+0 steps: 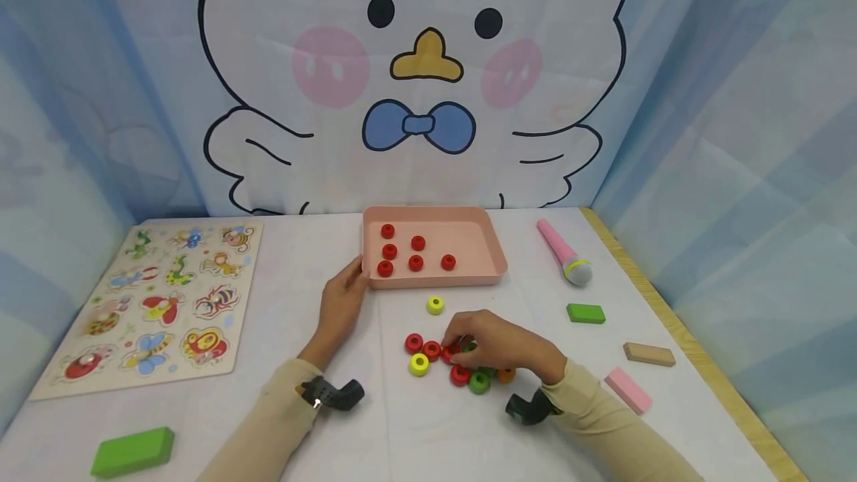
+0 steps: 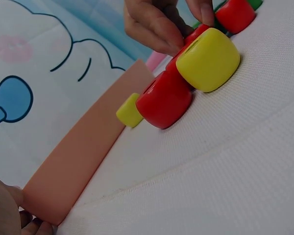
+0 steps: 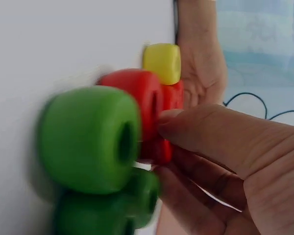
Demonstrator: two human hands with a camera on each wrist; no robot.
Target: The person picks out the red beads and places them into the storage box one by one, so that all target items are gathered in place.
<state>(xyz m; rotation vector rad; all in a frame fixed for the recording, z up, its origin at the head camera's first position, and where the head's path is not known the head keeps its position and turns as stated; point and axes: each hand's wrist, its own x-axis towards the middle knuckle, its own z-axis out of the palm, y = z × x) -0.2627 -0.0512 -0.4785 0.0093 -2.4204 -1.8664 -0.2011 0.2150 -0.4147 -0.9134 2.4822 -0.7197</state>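
My left hand (image 1: 339, 305) grips the near left corner of a shallow pink tray (image 1: 438, 282); in the left wrist view its fingers curl at the corner. Several red beads (image 1: 416, 263) with centre holes lie in the tray, mostly toward its left side. Over a cluster of loose beads in front of the tray, my right hand (image 1: 504, 342) pinches a red bead (image 3: 160, 152) between thumb and fingers. Around it are other red beads (image 1: 413, 343), a yellow bead (image 1: 419, 364), green beads (image 1: 478, 382) and an orange bead (image 1: 506, 376), partly hidden under the hand.
One yellow bead (image 1: 435, 306) sits apart, just before the tray. An insect picture board (image 1: 251, 296) lies at the left, a green block (image 1: 132, 452) nearer. On the right are a pink toy microphone (image 1: 559, 245), a smaller green block (image 1: 585, 313), a wooden block (image 1: 649, 354) and a pink block (image 1: 628, 390).
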